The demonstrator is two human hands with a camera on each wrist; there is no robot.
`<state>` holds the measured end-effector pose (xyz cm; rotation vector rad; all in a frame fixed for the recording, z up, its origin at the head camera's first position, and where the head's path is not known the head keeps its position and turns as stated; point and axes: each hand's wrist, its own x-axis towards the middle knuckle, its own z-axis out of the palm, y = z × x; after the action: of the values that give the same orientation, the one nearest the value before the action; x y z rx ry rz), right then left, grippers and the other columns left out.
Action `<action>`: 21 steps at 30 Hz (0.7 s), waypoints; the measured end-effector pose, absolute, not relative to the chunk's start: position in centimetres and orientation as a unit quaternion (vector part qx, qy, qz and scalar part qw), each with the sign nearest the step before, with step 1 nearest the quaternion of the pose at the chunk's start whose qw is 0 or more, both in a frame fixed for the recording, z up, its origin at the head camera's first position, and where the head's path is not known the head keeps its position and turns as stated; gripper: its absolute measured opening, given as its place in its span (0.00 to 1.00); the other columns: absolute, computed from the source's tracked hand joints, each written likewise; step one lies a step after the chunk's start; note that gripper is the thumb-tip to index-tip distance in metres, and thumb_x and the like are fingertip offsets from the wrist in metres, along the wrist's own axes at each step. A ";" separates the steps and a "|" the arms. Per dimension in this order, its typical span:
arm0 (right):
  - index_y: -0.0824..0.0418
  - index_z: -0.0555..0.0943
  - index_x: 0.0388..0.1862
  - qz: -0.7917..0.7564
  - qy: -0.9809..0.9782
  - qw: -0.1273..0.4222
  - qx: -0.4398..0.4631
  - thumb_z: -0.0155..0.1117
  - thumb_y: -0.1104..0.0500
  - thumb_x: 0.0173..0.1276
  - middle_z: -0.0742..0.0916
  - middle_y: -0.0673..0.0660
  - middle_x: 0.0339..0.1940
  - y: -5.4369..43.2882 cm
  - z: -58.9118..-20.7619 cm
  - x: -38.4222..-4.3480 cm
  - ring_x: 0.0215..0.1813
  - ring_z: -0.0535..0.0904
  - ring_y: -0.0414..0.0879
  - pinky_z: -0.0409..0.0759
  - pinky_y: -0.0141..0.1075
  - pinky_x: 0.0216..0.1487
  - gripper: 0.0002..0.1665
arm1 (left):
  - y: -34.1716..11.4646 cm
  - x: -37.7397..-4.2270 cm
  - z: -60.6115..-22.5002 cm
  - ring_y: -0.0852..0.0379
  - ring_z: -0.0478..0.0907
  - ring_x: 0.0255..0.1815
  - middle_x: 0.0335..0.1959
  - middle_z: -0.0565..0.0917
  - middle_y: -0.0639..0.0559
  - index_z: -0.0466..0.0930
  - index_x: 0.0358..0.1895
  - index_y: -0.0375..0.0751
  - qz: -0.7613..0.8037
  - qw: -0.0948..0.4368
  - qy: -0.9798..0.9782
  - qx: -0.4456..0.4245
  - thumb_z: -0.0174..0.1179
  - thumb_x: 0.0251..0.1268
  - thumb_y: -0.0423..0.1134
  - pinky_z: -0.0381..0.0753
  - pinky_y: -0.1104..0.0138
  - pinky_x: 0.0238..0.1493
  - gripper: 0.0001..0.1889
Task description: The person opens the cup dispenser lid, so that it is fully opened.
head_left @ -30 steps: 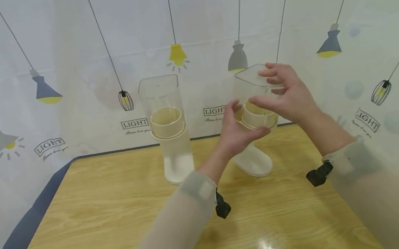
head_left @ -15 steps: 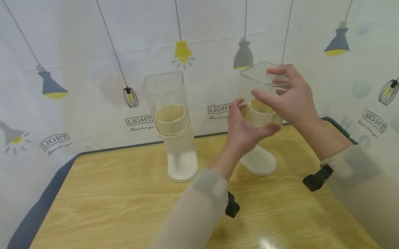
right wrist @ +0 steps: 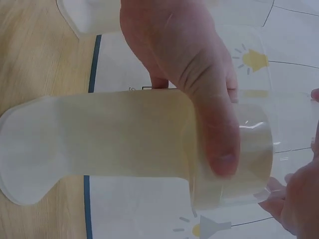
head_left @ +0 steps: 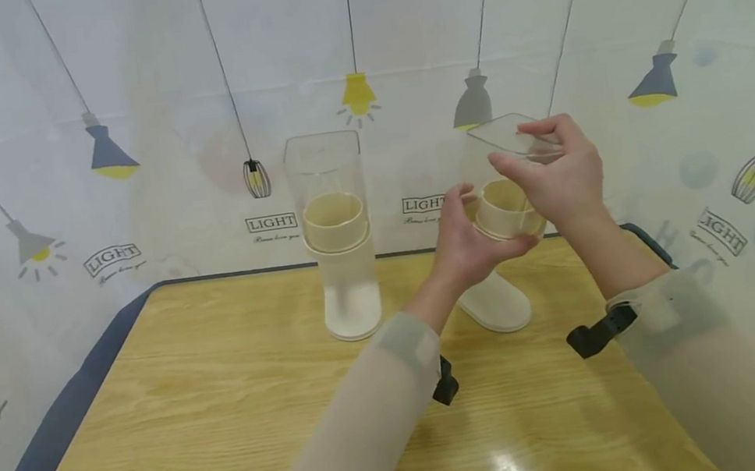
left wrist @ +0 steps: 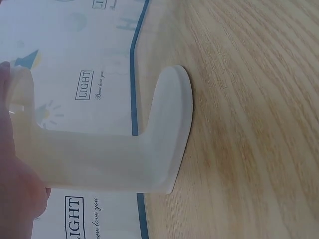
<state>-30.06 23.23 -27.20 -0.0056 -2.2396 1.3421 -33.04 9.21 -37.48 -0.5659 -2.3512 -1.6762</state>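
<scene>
In the head view, a white stand (head_left: 497, 303) with a rounded foot stands right of centre on the table. A clear angular container (head_left: 485, 147) sits in its pale ring top, turned at an angle to the stand's mate. My left hand (head_left: 467, 244) wraps round the ring; the right wrist view shows the left thumb (right wrist: 224, 144) lying across the container's lower part. My right hand (head_left: 564, 173) holds the container's upper right side near the rim between thumb and fingers. Its fingertips also show at the right edge of the right wrist view. The wall side of the ring is hidden.
A second white stand (head_left: 351, 294), with a clear container (head_left: 322, 164) upright in it, stands to the left. The wooden table (head_left: 229, 411) has a dark blue edge. Behind hangs a pale cloth (head_left: 171, 49) printed with lamps.
The head view has turned slightly left, so everything sits further right. My right fingers have drawn closer together at the container's rim. The left hand keeps its grip on the ring.
</scene>
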 end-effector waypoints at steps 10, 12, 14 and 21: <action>0.44 0.83 0.64 0.492 -0.835 0.244 -0.002 0.80 0.34 0.64 0.80 0.49 0.79 23.3 -27.2 -29.9 0.76 0.82 0.52 0.86 0.52 0.67 0.34 | 9.1 -33.0 -37.4 0.53 0.75 0.71 0.76 0.71 0.50 0.57 0.82 0.50 -0.567 0.088 -0.798 -0.187 0.90 0.44 0.55 0.82 0.59 0.69 0.63; 0.45 0.83 0.64 0.484 -0.837 0.253 0.006 0.80 0.35 0.64 0.79 0.51 0.79 23.3 -27.3 -29.9 0.75 0.82 0.52 0.87 0.48 0.64 0.33 | 9.1 -33.0 -37.4 0.54 0.75 0.70 0.76 0.71 0.50 0.56 0.82 0.49 -0.565 0.088 -0.799 -0.190 0.90 0.44 0.55 0.82 0.59 0.68 0.63; 0.46 0.84 0.63 0.474 -0.840 0.264 0.013 0.81 0.36 0.64 0.79 0.52 0.78 23.3 -27.4 -29.8 0.75 0.83 0.53 0.87 0.46 0.61 0.33 | 9.1 -33.0 -37.4 0.54 0.75 0.69 0.76 0.71 0.50 0.56 0.82 0.48 -0.563 0.088 -0.798 -0.194 0.90 0.45 0.54 0.82 0.60 0.68 0.63; 0.46 0.84 0.62 0.464 -0.843 0.274 0.002 0.81 0.35 0.64 0.80 0.52 0.77 23.6 -27.3 -29.7 0.72 0.85 0.52 0.86 0.42 0.59 0.32 | 9.2 -33.2 -37.3 0.56 0.76 0.67 0.74 0.72 0.50 0.57 0.81 0.46 -0.565 0.084 -0.794 -0.205 0.91 0.44 0.54 0.82 0.63 0.65 0.63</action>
<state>-29.68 23.58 -27.34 0.0055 -2.2663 1.2478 -33.18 9.21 -37.31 -0.6125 -2.3699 -1.6870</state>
